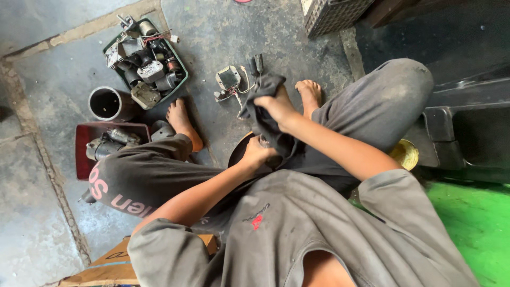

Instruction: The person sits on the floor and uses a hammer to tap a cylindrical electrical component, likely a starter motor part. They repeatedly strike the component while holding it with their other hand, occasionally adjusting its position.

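Sitting low over a concrete floor [255, 42], a person works a dark grey rag [264, 114] between both hands above the lap. Right hand [276, 106]: fingers clenched on the rag's upper bunch, lifted toward the feet, seemingly to keep the cloth taut. Left hand [255, 155]: fingers wrapped round a small metal part [264, 141] swaddled in the rag's lower end, held over a dark round pan [237, 151], probably so grime falls into it. Toward the floor's far edge: a green tray [150, 64] of mixed motor parts, a black cylinder housing [105, 103], a small electrical unit with wires [228, 79]. At the left edge: a red tray [85, 146] holding a starter motor [109, 143]. A yellow bowl [405, 154] sits by the right thigh
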